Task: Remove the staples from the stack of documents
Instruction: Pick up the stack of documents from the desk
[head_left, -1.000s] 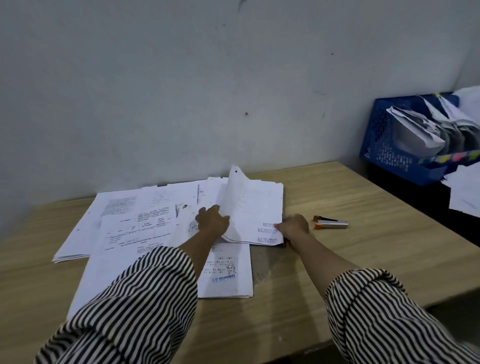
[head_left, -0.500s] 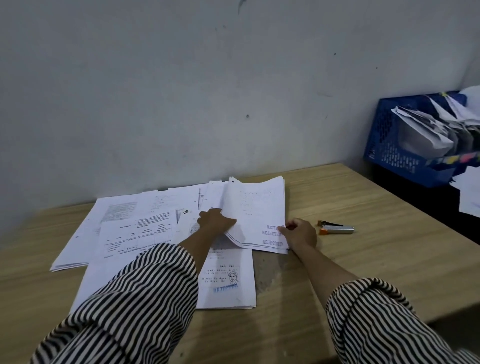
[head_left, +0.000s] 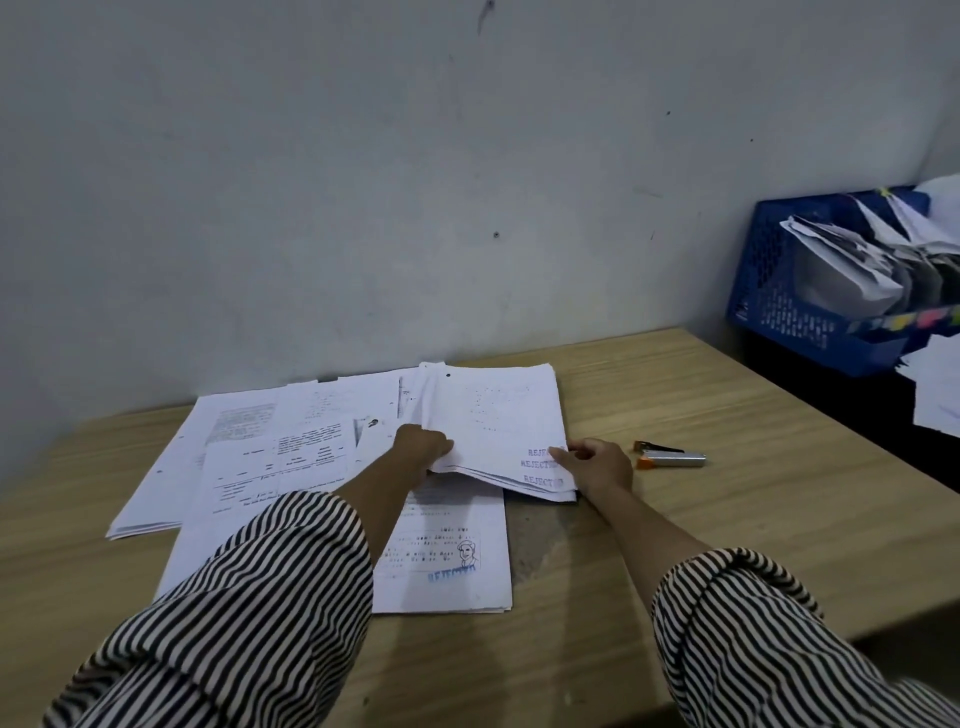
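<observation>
- Stack of documents: a sheaf of white sheets lying on the wooden table near the wall, its near right corner stamped "REJECTED" in blue three times; the near edge fans slightly, showing several layers
- Left hand: at the stack's near left edge, fingers curled together and tucked under the top sheets, gripping them; fingertips hidden by the paper
- Right hand: at the stack's near right corner, thumb and fingers closed in a pinch on the sheet edges beside the stamps
- Striped sleeves: black and white, pushed up on both forearms
- Stapler: a small silver tool with orange end, lying on the table just right of the right hand, not touched
- Loose papers: printed sheets spread to the left of the stack, overlapping each other; a nearer page carries a small portrait drawing and a blue stamp
- Blue basket: a perforated plastic crate at far right, beyond the table's edge, filled with crumpled and folded papers standing above its rim; coloured tabs line its near edge
- Wall: plain grey, behind the table
</observation>
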